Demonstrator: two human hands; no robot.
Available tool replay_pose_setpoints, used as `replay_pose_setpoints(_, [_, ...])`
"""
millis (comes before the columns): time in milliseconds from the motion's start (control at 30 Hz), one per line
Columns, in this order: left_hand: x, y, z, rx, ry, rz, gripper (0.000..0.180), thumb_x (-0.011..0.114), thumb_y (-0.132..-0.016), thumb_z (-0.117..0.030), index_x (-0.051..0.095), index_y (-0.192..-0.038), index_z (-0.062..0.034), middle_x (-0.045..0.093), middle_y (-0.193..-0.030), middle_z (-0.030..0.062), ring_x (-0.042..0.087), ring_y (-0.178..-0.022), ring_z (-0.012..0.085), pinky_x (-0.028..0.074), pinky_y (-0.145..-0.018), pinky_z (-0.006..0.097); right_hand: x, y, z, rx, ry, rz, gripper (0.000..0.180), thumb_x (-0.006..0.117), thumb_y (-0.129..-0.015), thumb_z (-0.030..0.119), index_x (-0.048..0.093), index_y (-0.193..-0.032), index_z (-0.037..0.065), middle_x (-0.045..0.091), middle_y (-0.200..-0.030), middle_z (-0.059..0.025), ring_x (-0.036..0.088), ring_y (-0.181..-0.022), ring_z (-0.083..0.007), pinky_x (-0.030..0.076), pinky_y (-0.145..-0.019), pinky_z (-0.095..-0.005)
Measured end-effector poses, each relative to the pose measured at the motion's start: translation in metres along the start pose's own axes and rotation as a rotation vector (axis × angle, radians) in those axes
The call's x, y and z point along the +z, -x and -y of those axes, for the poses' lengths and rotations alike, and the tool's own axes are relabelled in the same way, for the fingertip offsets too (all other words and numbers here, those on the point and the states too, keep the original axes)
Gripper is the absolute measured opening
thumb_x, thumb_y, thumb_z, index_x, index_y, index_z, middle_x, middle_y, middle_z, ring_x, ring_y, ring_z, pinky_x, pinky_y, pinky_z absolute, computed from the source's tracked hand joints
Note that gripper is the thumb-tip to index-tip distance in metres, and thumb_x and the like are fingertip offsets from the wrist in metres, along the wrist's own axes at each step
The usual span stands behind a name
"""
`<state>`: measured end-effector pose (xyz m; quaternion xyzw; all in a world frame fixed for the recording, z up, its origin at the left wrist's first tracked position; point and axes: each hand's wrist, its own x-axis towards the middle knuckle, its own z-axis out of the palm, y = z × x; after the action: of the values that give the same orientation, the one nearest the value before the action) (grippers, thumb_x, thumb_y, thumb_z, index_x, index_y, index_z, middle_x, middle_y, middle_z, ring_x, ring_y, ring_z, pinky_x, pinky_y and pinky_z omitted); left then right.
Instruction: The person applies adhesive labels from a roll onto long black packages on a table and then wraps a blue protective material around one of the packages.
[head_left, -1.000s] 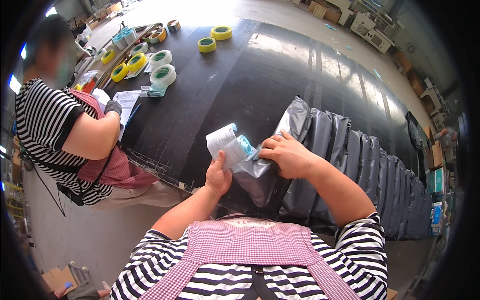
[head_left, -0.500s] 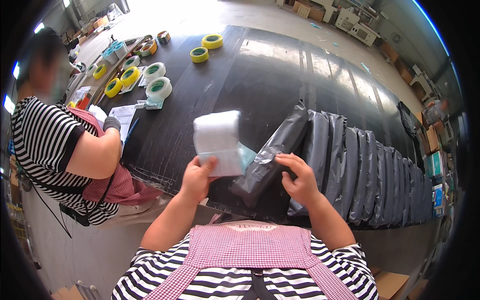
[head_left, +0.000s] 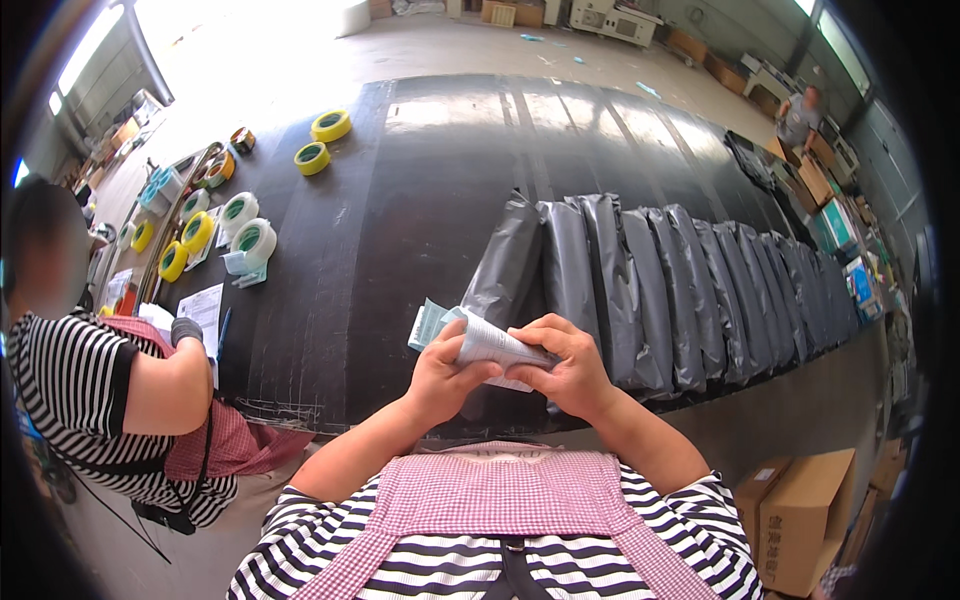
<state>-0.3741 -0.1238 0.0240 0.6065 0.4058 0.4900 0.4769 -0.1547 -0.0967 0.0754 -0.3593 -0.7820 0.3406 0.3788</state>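
Fingers [head_left: 556, 338] of both bare hands grip one curled paper strip [head_left: 490, 345], white with fine print and a pale blue part jutting out at its left; the left hand [head_left: 438, 378] pinches it between thumb and fingers, the right hand [head_left: 572, 368] does the same at the other end, thumb below; the strip is held up over the near side of a black table [head_left: 415, 190]. Just beyond it a dark grey plastic parcel [head_left: 503, 255] lies at a slant, its lower end behind the paper; to its right a long row of similar parcels [head_left: 675, 300] lies side by side, curving toward the table's right end. Farther left are two yellow tape rolls [head_left: 325, 140], then a cluster of clear and yellow rolls [head_left: 225, 232]; nearer, a co-worker in a striped shirt [head_left: 75, 390] rests a grey-gloved hand [head_left: 187, 330] by a printed sheet [head_left: 204, 312]; at lower right is an open cardboard box [head_left: 800, 520].
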Motion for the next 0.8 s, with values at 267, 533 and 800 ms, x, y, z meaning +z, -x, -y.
replay_pose_setpoints(267, [0.001,-0.008,-0.021,-0.045,-0.235,0.022,0.026,0.081,-0.085,-0.022,0.075,-0.102,-0.003,0.061,-0.103,0.0052,0.062,-0.091,0.0179,0.05,-0.077,0.031,0.011,0.007,-0.004,-0.25,0.354,-0.23,0.026,0.081,-0.081,0.015,0.077,-0.105,0.008,0.072,-0.096,-0.0057,0.066,-0.085,-0.0248,0.05,-0.084,-0.0346])
replay_pose_setpoints(533, [-0.024,-0.004,-0.034,-0.281,-0.331,0.077,0.024,0.081,-0.083,-0.018,0.075,-0.099,-0.0014,0.063,-0.107,0.0049,0.063,-0.092,0.0172,0.05,-0.081,0.032,0.009,-0.009,-0.039,0.356,-0.483,-0.079,0.023,0.068,-0.098,0.022,0.073,-0.095,0.0,0.071,-0.087,-0.0024,0.062,-0.084,-0.0116,0.049,-0.075,-0.0287])
replay_pose_setpoints(800, [-0.046,-0.018,-0.02,-0.204,-0.17,0.601,0.029,0.083,-0.08,-0.016,0.072,-0.099,0.0018,0.064,-0.115,0.011,0.065,-0.098,0.0247,0.054,-0.086,0.036,-0.116,-0.057,-0.113,0.79,-0.765,-0.45,0.032,0.067,-0.097,0.042,0.067,-0.101,0.01,0.067,-0.087,-0.0011,0.06,-0.07,-0.0097,0.05,-0.054,-0.0223])
